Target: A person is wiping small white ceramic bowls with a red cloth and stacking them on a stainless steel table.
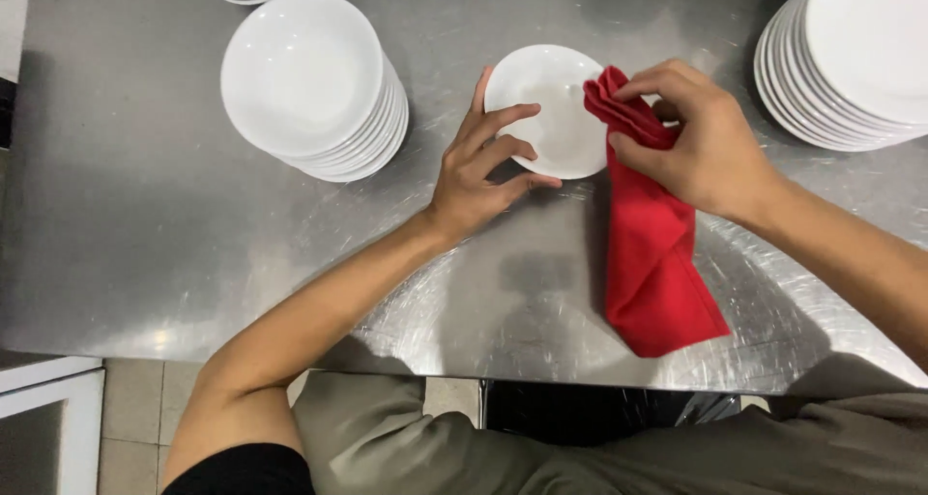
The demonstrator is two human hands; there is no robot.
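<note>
Observed from head camera, looking down on a brushed stainless-steel table [145,224].

Left hand [480,171]: grip closed on the near-left rim of a small round white ceramic plate [541,103], fingers curled over the edge, thumb along the far-left rim. Plate appeared tilted up off the table on that side; exact contact with the surface could not be told.

Right hand [701,137]: grip pinched narrow on the bunched upper end of a red folded cloth napkin [652,263], pressing that end against the plate's right rim. The napkin's long axis ran from the plate toward the person, its free end lying flat on the table near the front edge.

Key relation: plate lay between the two hands, just left of the right hand's grip and touching the cloth; both hands were equally close to it.

Surroundings: a tall stack of white round plates [309,84] stood left of the plate, a second larger stack [851,60] at the right, apart from both hands.
</note>
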